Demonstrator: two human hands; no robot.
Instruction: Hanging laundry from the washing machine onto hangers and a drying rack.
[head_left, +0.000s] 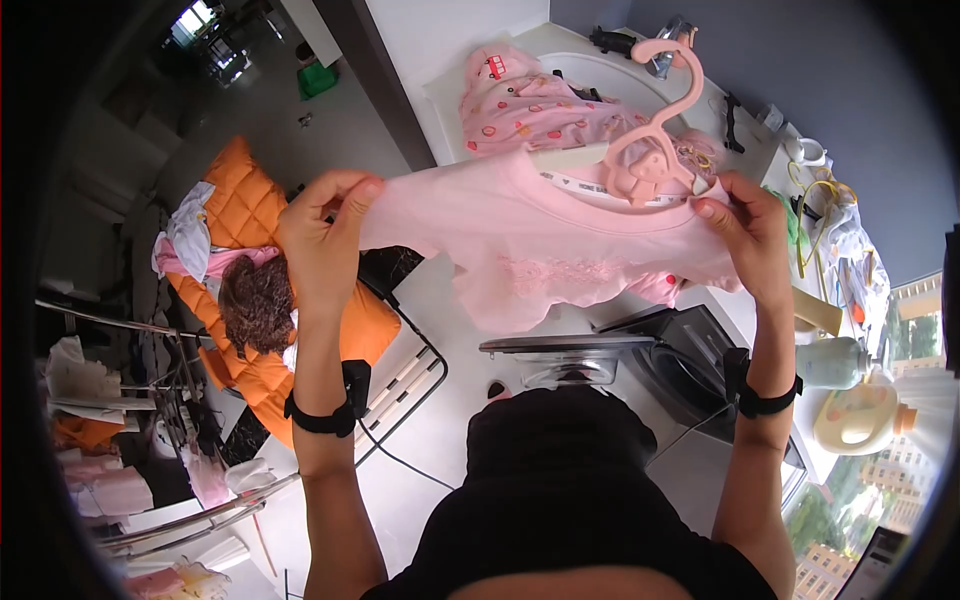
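A light pink children's shirt (480, 217) is stretched out in the air between my two hands. My left hand (326, 232) pinches the end of its sleeve between thumb and fingers. At the other side my right hand (750, 225) grips the shoulder by the neckline. A pink plastic hanger (652, 161) with an animal-shaped centre sits in the neck opening, its hook pointing up. Part of the hanger is hidden inside the fabric. Behind the shirt, pink printed clothing (525, 112) lies by a white basin (577, 71).
An orange quilted item (247, 195) with clothes on it is at left, near a metal drying rack (180, 517). Below the counter a front-loading washer (675, 367) has its round door (566, 345) open. A detergent bottle (855, 420) and yellow hangers (825, 195) are at right.
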